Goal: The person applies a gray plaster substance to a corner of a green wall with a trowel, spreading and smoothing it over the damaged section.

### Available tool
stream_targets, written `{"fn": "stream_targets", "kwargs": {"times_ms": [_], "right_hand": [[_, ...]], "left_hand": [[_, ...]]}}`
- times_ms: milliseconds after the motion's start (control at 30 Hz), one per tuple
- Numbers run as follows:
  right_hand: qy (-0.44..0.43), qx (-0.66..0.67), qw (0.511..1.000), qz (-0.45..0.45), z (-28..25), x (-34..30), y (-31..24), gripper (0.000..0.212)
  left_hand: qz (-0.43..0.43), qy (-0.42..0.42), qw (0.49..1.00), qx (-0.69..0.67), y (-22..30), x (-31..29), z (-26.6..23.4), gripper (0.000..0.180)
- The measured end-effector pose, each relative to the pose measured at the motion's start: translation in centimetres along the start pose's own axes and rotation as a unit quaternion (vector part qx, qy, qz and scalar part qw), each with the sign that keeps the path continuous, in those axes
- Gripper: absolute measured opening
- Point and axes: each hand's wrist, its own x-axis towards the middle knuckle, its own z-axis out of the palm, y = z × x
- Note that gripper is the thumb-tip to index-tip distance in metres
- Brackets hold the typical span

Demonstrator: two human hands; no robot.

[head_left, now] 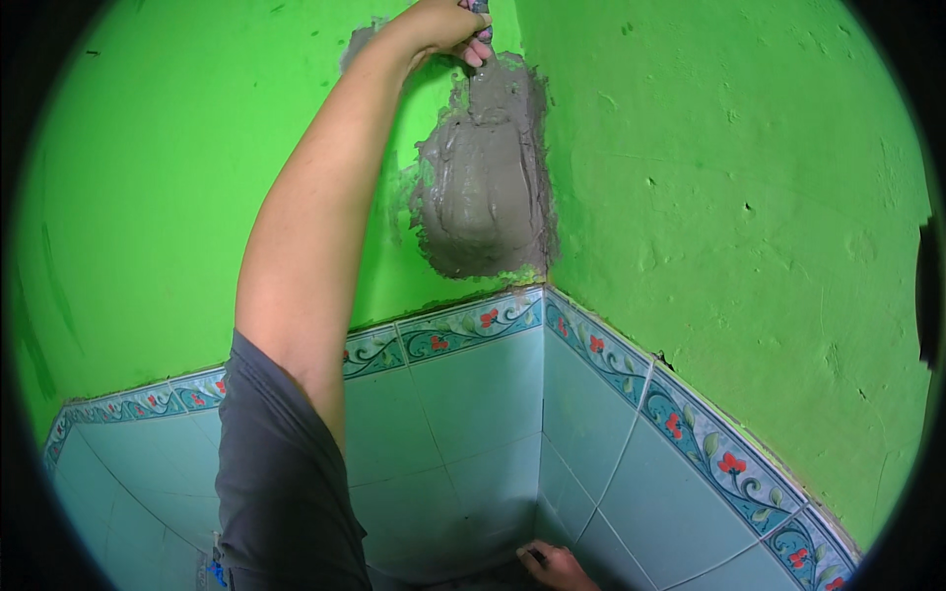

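Note:
My left hand (445, 30), raised to the top of the view, is closed around the handle of a trowel (482, 22). The trowel's lower part is smeared with mortar and hard to tell from the wall. Just below that hand, a thick patch of wet grey mortar (483, 197) covers the green wall beside the corner. Its surface carries vertical ridges and its edges are ragged. Low in the picture, my right hand (555, 568) is partly cut off, with its fingers curled in near the tiles. Whatever it may hold is hidden.
Bright green walls (729, 148) meet at an inside corner. Below run blue-green tiles (463, 394) topped by a floral border (443, 335). A smaller mortar smear (363, 41) lies behind my raised forearm. At the right rim is a dark object (928, 295).

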Motion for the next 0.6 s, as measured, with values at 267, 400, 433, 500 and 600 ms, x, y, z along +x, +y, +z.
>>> {"fn": "stream_targets", "kwargs": {"times_ms": [267, 400, 433, 500, 600], "right_hand": [[0.012, -0.001, 1.000, 0.000, 0.8, -0.5, 0.5, 0.021], [0.002, -0.011, 1.000, -0.005, 1.1, -0.3, -0.3, 0.021], [0.006, -0.014, 1.000, -0.021, 1.1, -0.3, -0.2, 0.021], [0.000, -0.018, 1.000, -0.023, 1.3, -0.1, 0.0, 0.021], [-0.025, -0.034, 0.998, -0.043, 1.9, -0.1, 0.0, 0.021]], "left_hand": [[0.064, 0.083, 0.994, -0.002, 2.1, -0.5, -0.9, 0.012], [0.073, 0.065, 0.995, 0.003, 3.9, -3.1, -0.9, 0.016], [0.077, 0.061, 0.995, -0.001, 4.1, -4.1, 0.3, 0.016], [0.065, 0.022, 0.998, 0.008, 4.1, -6.6, 2.4, 0.016], [0.044, -0.032, 0.996, 0.066, 0.2, -8.1, 3.9, 0.030]]}}
